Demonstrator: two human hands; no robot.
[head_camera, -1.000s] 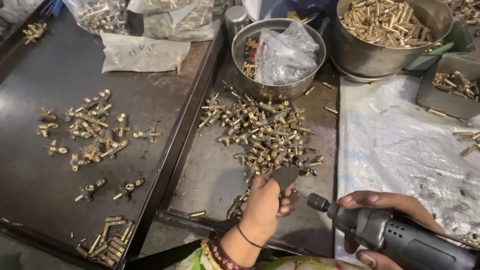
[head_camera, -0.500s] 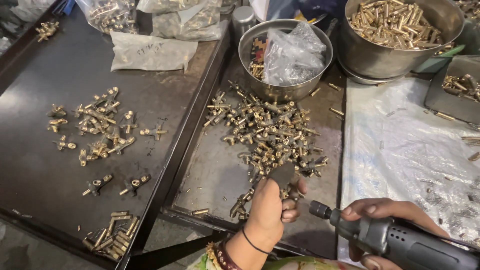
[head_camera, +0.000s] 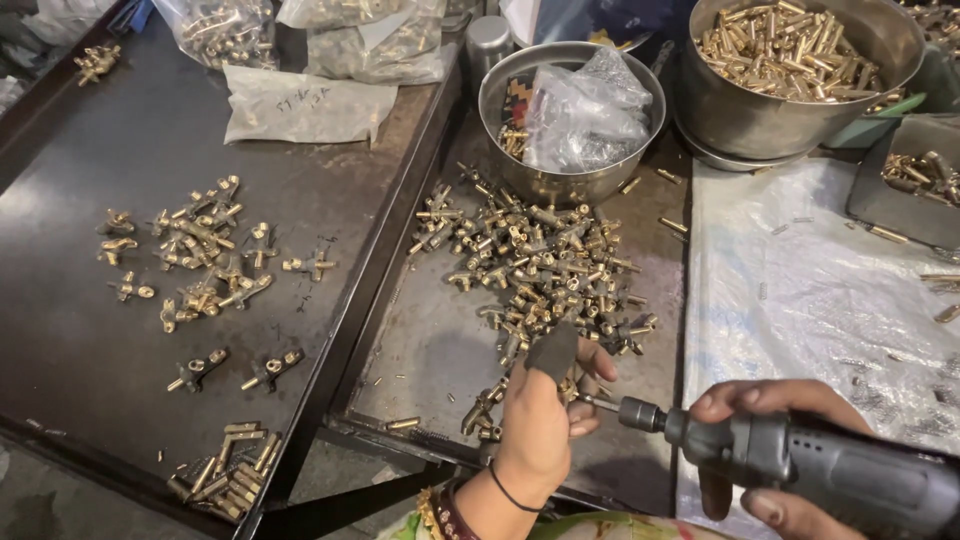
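My left hand (head_camera: 540, 420), a dark cover on its thumb, pinches a small brass fitting (head_camera: 570, 388) over the near edge of the middle metal tray (head_camera: 420, 350). My right hand (head_camera: 770, 440) grips a grey electric screwdriver (head_camera: 800, 465) lying level, its bit tip touching the fitting from the right. Just beyond my left hand a big heap of brass valve fittings (head_camera: 540, 260) lies on the same tray.
On the dark left tray (head_camera: 80, 330) sit a smaller group of fittings (head_camera: 200, 260) and a row of brass pins (head_camera: 225, 470). A steel bowl with a plastic bag (head_camera: 575, 110), a big pot of brass parts (head_camera: 790, 60), and plastic sheeting (head_camera: 820, 290) lie behind and right.
The screwdriver has moved left until its bit meets the fitting in my left hand. My left hand has stayed over the tray's near edge.
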